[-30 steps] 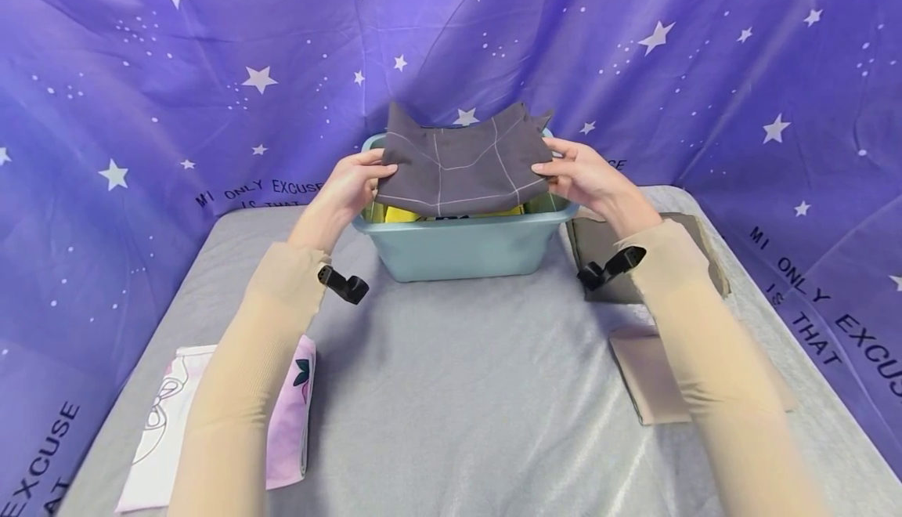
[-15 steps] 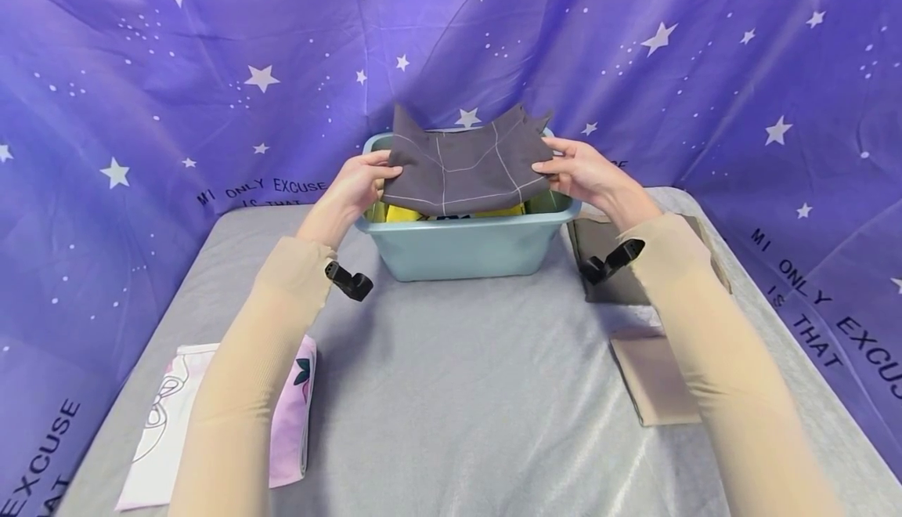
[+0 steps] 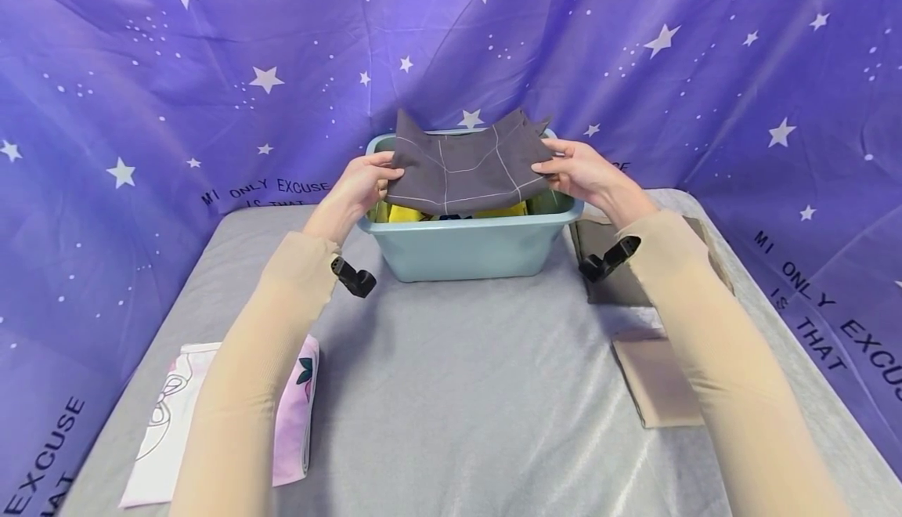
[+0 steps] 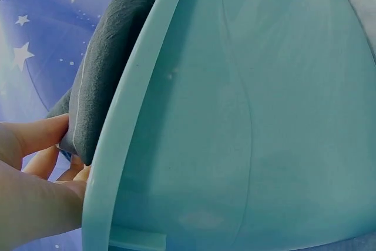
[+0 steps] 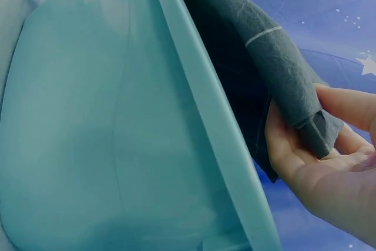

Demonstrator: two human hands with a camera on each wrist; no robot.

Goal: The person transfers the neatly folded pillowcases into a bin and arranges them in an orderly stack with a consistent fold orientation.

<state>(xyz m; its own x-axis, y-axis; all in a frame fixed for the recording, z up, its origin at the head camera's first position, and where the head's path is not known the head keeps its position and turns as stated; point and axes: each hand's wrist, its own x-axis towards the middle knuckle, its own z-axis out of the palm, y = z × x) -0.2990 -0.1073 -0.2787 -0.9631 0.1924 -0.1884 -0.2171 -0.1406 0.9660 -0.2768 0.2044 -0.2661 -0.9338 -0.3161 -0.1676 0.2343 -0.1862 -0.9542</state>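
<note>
- Purple star-print backdrop [image 3: 176, 70] wraps three sides of the grey cloth-covered surface [image 3: 458, 392]; teal plastic basket [image 3: 468, 247] sits at the far middle of it.
- Left hand [image 3: 352, 186] pinches the left edge of the folded dark grey cloth [image 3: 468, 164], thumb on top, fingers under; left wrist view shows the fingers [image 4: 41, 139] clamped on the fold just outside the basket rim [image 4: 135, 104].
- Right hand [image 3: 588, 172] grips the right edge the same way; right wrist view shows the thumb over and the palm under the cloth corner [image 5: 311, 124].
- Grey cloth is held flat and level, right over the basket opening, at or slightly above rim height; cannot tell if it touches the rim.
- Inside the basket, under the grey cloth: yellow item [image 3: 412, 214] plus something greenish, mostly hidden.
- Already lying folded on the surface: pink-and-white printed cloth [image 3: 165, 423] near left, tan folded cloth [image 3: 651, 380] near right, brownish-grey cloth [image 3: 606, 254] just right of the basket, partly under the right forearm.
- Progress, judged: three folded pieces laid out, one in the hands at the basket, more pieces in the basket. Cannot tell from this moment whether the grey cloth is going in or coming out.
- Left to do, judged: grey cloth not yet set down or let go by either hand; basket contents untouched.
</note>
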